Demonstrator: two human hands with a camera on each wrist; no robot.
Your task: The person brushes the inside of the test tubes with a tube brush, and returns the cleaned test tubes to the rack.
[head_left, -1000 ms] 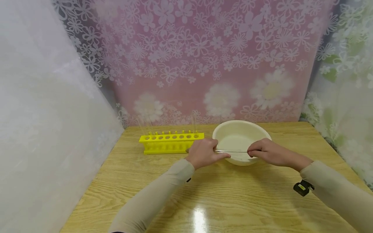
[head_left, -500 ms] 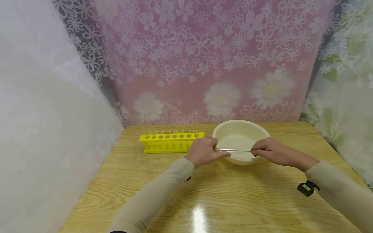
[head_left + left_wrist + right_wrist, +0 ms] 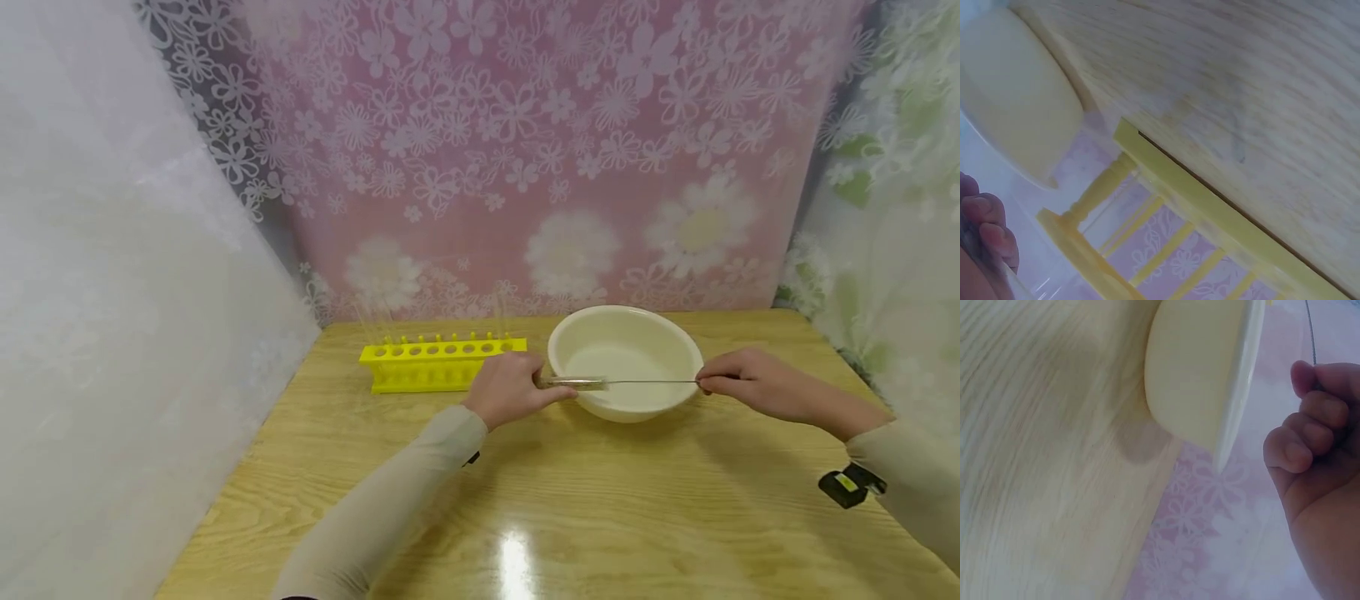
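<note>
Head view, from the left: a bright yellow plastic rack with a row of round holes (image 3: 420, 353) stands just beyond and to the left of the left hand (image 3: 510, 387), with slender clear glass tubes (image 3: 501, 317) upright near its ends. The left hand curls its fingers round another clear glass tube (image 3: 557, 382), its thumb stretched along the near side. At that tube's right end, just beside the thumb, the pale bristled head of a brush (image 3: 590, 384) now shows; earlier, only clear glass and thin wire were visible there. How much of the bristle lies inside the glass is hard to tell. The brush's thin wire handle (image 3: 652, 382) runs rightward from it, over a cream-coloured round bowl (image 3: 630, 408) between and slightly beyond the hands. Tube and brush share one long axis, nearly level from hand to hand, bristles toward the left hand and wire end toward the right. The right hand (image 3: 765, 387) pinches that end between thumb and forefinger, other fingers curled. It has moved rightward, past the bowl's rim, widening the gap between the hands; the left hand has shifted slightly left.
</note>
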